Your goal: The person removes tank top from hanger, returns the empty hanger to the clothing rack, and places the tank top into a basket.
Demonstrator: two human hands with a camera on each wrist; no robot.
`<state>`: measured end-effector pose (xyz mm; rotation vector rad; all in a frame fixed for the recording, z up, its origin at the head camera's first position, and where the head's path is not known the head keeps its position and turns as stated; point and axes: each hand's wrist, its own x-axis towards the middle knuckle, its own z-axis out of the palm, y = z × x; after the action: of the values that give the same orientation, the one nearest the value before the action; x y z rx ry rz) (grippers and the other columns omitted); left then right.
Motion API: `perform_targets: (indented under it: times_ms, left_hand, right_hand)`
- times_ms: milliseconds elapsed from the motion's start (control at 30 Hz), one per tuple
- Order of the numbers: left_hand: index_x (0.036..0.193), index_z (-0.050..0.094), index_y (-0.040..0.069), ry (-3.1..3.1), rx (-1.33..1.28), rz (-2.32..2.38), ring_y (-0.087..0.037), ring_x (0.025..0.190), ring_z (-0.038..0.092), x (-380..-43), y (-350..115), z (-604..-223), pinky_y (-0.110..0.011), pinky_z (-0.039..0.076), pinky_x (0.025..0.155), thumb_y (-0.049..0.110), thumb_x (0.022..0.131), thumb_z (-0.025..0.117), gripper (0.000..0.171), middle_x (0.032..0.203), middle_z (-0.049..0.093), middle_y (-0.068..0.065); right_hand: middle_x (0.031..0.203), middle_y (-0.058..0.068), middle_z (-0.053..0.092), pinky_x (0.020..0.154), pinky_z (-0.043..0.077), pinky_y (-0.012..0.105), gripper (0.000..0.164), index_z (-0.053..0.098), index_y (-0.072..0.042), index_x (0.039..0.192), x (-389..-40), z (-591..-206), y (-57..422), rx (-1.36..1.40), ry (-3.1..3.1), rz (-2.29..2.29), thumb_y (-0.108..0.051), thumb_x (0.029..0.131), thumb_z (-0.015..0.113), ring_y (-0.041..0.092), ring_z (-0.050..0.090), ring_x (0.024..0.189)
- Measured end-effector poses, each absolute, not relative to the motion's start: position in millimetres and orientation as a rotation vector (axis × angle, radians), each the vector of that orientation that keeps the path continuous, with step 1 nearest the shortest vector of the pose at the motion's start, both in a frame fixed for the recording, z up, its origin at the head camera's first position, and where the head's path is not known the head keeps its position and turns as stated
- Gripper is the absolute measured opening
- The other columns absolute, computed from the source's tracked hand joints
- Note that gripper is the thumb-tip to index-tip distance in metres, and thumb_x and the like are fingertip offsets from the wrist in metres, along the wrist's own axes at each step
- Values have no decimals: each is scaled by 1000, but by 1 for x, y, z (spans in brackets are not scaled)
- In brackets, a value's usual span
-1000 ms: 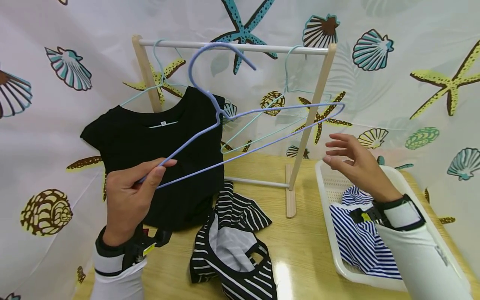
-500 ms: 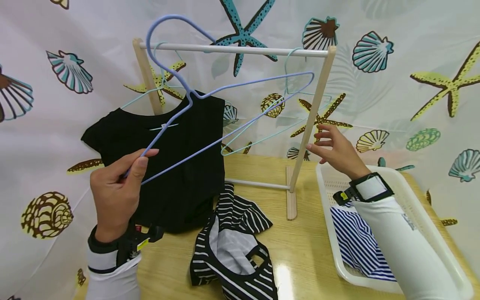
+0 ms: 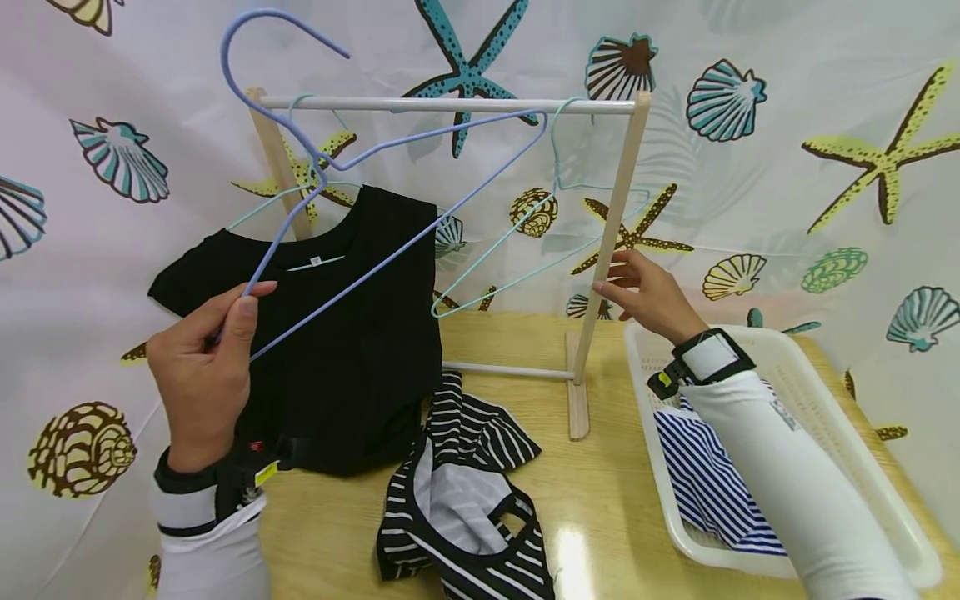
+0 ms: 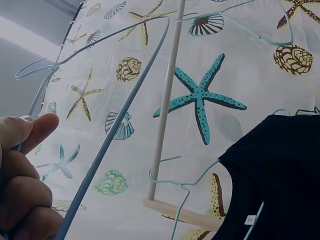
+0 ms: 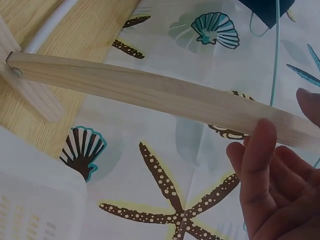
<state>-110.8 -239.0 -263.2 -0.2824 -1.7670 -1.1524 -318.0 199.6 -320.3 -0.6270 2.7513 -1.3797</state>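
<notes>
Against a seashell-print curtain (image 3: 780, 50), a blue hanger (image 3: 322, 159) tilts before a hanging black top (image 3: 360, 308), pinched in my left hand (image 3: 201, 358), a grip best firm yet turnable, its hook (image 3: 226, 62) clear of the rail (image 3: 465, 105), while my right hand (image 3: 651, 293), fingers loosely parted, meets or nearly meets the wooden post (image 3: 621, 192).

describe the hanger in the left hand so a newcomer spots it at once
Start from the clothes rack with its white top bar. In front of its left side, the left hand pinches the periwinkle hanger. Unlike the two mint hangers hooked on the bar, it is blue-violet and hooked on nothing.
</notes>
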Motion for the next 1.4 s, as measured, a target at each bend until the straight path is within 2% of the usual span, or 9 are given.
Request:
perform_targets:
  times_ms: [100, 233, 333, 433, 600, 700, 1133, 1400]
  left_hand:
    - [105, 71, -7, -1784, -245, -1152, -4, 46, 26, -111, -241, -266, -20, 18, 44, -1, 92, 62, 17, 92, 72, 3]
    - [105, 72, -5, -1806, -199, -1153, -5, 47, 27, -112, -243, -268, -21, 18, 44, 1, 92, 62, 18, 84, 70, 8]
    - [106, 72, -4, -1840, -175, -1149, -6, 47, 27, -114, -247, -271, -22, 19, 44, 2, 93, 62, 18, 75, 64, 11]
    - [106, 73, -2, -1880, -157, -1140, -7, 48, 28, -119, -252, -276, -23, 19, 44, 5, 93, 62, 18, 66, 55, 9]
    - [108, 73, 1, -1931, -142, -1145, -8, 48, 29, -127, -256, -280, -24, 20, 42, 8, 94, 61, 19, 59, 42, 3]
    - [108, 73, 0, -1952, -149, -1151, -8, 48, 28, -131, -254, -280, -25, 19, 42, 8, 95, 61, 20, 58, 37, 2]
    - [101, 73, -2, -2063, -163, -1066, -8, 48, 29, -147, -232, -251, -26, 19, 44, 16, 96, 60, 23, 55, 31, 2]
    - [97, 74, -1, -2109, -173, -1068, -12, 52, 32, -184, -226, -256, -28, 20, 48, 20, 96, 61, 24, 56, 33, -2]
  right_hand:
    - [125, 20, 59, 61, 55, 38, 49, 47, -8, 132, -320, -322, 198, -624, 2761, -1366, -32, 93, 65, 34, 62, 107]
    - [122, 20, 62, 62, 55, 41, 45, 49, -7, 130, -321, -323, 196, -627, 2793, -1359, -30, 94, 64, 34, 64, 102]
    - [121, 20, 62, 61, 55, 39, 41, 50, -6, 129, -322, -324, 195, -631, 2816, -1355, -26, 95, 63, 33, 64, 101]
    - [120, 20, 62, 57, 54, 34, 37, 51, -6, 127, -322, -325, 195, -630, 2824, -1364, -22, 95, 63, 34, 64, 101]
    - [117, 20, 64, 55, 53, 33, 35, 52, -7, 125, -323, -327, 197, -648, 2821, -1368, -22, 95, 63, 35, 65, 99]
    - [117, 21, 64, 54, 53, 32, 36, 51, -6, 125, -324, -328, 199, -664, 2826, -1335, -24, 95, 62, 35, 65, 97]
    - [117, 19, 65, 53, 50, 33, 34, 53, -8, 122, -328, -327, 197, -650, 2790, -1349, -24, 94, 64, 28, 65, 90]
    - [115, 16, 66, 56, 51, 38, 34, 53, -10, 123, -327, -326, 204, -607, 2807, -1335, -25, 94, 64, 27, 65, 91]
